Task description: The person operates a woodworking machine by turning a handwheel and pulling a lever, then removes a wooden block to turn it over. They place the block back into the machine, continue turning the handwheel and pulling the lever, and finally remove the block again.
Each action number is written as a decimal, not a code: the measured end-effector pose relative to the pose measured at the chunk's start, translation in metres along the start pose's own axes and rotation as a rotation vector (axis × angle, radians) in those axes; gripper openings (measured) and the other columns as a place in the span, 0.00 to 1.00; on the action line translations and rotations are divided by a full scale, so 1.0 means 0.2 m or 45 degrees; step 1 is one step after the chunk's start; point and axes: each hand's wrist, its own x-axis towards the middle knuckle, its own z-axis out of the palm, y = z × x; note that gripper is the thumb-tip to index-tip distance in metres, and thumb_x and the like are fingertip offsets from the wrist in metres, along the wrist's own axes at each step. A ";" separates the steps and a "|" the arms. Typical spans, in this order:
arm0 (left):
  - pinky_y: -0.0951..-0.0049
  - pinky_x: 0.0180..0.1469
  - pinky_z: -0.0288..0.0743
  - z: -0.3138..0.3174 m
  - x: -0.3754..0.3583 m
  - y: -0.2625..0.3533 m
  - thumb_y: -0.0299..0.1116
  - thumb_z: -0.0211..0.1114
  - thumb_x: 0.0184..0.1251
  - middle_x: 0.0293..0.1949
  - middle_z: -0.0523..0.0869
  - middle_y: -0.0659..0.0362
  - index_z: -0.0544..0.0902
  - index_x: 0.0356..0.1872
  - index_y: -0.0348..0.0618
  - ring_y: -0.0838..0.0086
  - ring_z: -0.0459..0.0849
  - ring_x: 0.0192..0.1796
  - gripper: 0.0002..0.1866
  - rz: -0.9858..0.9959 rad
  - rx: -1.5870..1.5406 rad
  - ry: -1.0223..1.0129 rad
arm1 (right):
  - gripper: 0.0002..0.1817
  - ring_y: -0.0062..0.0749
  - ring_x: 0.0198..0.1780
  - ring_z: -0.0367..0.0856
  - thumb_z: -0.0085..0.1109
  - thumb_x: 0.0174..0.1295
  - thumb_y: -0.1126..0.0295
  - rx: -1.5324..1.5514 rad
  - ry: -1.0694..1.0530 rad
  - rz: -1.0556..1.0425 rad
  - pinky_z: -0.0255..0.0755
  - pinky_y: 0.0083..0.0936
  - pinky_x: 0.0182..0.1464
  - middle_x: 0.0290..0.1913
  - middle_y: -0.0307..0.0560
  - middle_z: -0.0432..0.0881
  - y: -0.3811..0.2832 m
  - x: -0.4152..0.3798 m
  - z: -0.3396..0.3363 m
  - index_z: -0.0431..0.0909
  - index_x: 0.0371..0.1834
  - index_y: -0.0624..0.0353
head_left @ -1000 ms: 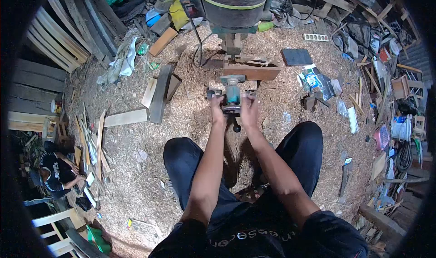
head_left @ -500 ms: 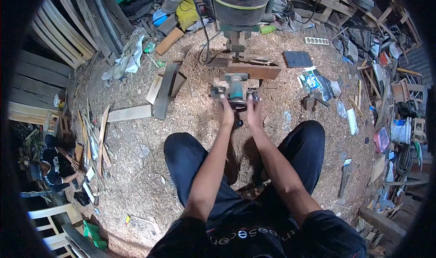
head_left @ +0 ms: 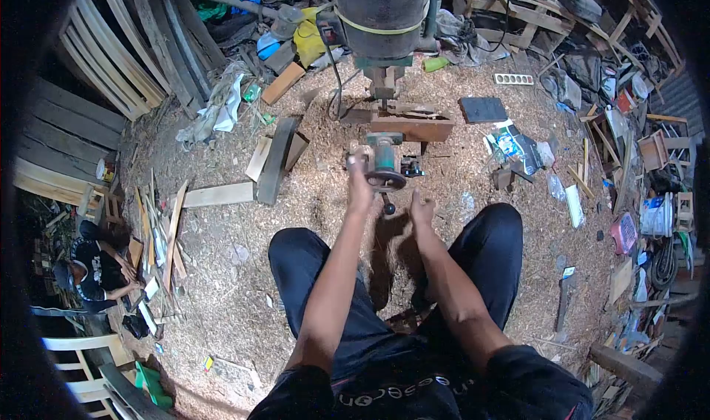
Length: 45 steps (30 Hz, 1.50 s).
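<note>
A green-and-dark machine vise point(head_left: 383, 153) stands before me, with a round handwheel point(head_left: 386, 180) and a black ball-ended crank knob point(head_left: 389, 208) at its near end. My left hand point(head_left: 360, 187) is closed on a metal part at the vise's left side, partly hidden by the fingers. My right hand point(head_left: 422, 211) is in the air right of the ball knob, apart from the wheel. Its thumb and fingers are bent and slightly parted, with nothing visible between them. Behind the vise lies a brown wooden block point(head_left: 414, 129) under the drill bit of a large machine point(head_left: 381, 20).
Wood chips cover the floor point(head_left: 222, 242). Planks point(head_left: 275, 161) lie to the left, a dark slab point(head_left: 484, 110) and plastic packets point(head_left: 510, 142) to the right. At far left another person point(head_left: 96, 272) sits working. My knees flank the vise.
My right hand has let go of the vise's right side and drawn back toward me. My left hand stays at the left side. The camera view has shifted slightly.
</note>
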 end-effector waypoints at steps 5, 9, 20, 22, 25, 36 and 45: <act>0.62 0.75 0.59 0.15 -0.12 0.00 0.61 0.26 0.81 0.65 0.76 0.44 0.72 0.67 0.35 0.61 0.72 0.70 0.40 0.119 0.229 0.052 | 0.24 0.50 0.56 0.78 0.58 0.71 0.57 0.428 0.147 -0.522 0.68 0.39 0.62 0.51 0.63 0.79 -0.51 -0.15 0.02 0.73 0.56 0.70; 0.53 0.80 0.46 0.12 -0.12 0.25 0.68 0.22 0.76 0.72 0.68 0.45 0.60 0.74 0.33 0.54 0.68 0.72 0.47 0.097 -0.148 0.122 | 0.24 0.52 0.55 0.79 0.56 0.72 0.56 -0.182 -0.114 -0.206 0.70 0.41 0.60 0.50 0.65 0.80 0.03 -0.01 -0.02 0.74 0.54 0.71; 0.58 0.79 0.45 0.01 -0.11 0.25 0.71 0.21 0.73 0.75 0.64 0.45 0.62 0.74 0.35 0.56 0.58 0.78 0.50 -0.196 0.148 -0.114 | 0.27 0.42 0.49 0.80 0.56 0.73 0.54 0.211 0.025 -0.021 0.73 0.34 0.53 0.49 0.60 0.81 -0.31 -0.10 -0.04 0.72 0.57 0.72; 0.56 0.79 0.46 0.01 -0.09 0.13 0.69 0.23 0.75 0.75 0.64 0.44 0.64 0.74 0.37 0.55 0.57 0.78 0.47 -0.371 0.319 0.001 | 0.25 0.32 0.45 0.77 0.56 0.73 0.55 0.499 0.112 -0.415 0.73 0.29 0.49 0.45 0.52 0.80 -0.46 -0.11 0.03 0.72 0.55 0.71; 0.59 0.79 0.46 0.09 -0.16 0.18 0.69 0.25 0.75 0.76 0.64 0.50 0.63 0.75 0.41 0.60 0.59 0.78 0.45 -0.247 0.055 -0.134 | 0.29 0.38 0.49 0.79 0.55 0.73 0.51 0.560 0.010 -0.064 0.73 0.33 0.53 0.48 0.56 0.81 -0.35 -0.11 0.01 0.70 0.58 0.71; 0.64 0.76 0.54 0.02 -0.14 0.02 0.64 0.34 0.79 0.74 0.67 0.48 0.60 0.76 0.37 0.59 0.65 0.74 0.42 -0.349 -0.166 0.072 | 0.36 0.36 0.56 0.72 0.55 0.73 0.48 0.610 -0.224 -0.292 0.68 0.34 0.60 0.57 0.57 0.73 -0.40 -0.14 -0.08 0.61 0.67 0.72; 0.64 0.78 0.50 0.15 0.33 0.29 0.55 0.38 0.78 0.75 0.63 0.39 0.60 0.74 0.30 0.51 0.61 0.77 0.38 -0.087 0.640 0.131 | 0.48 0.56 0.71 0.65 0.60 0.67 0.44 0.081 0.466 -0.448 0.56 0.41 0.74 0.69 0.74 0.64 -0.60 0.35 -0.25 0.54 0.73 0.76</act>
